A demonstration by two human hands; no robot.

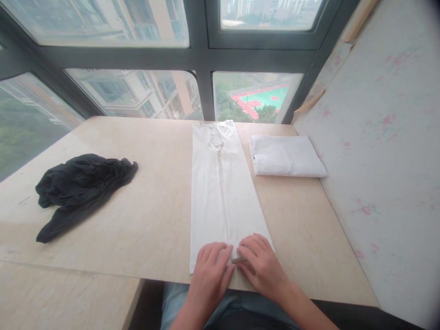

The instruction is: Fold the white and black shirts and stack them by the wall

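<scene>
Both hands meet at the near edge of the desk (309, 215), side by side, fingertips close together. The left hand (211, 263) is palm down, its fingers bunched and bent over, the thumb stretched below them in a pinch. The right hand (263, 263) turns inward, knuckles raised, its thumb tucked under the curled fingers. Both forearms are bare and reach up from the body's side, the right one (302, 302) slanting inward

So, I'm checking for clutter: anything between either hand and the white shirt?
Nothing visible: the left hand and right hand touch the near end of the white shirt. Black cloth lies to its left, folded cloth to its right.
</scene>
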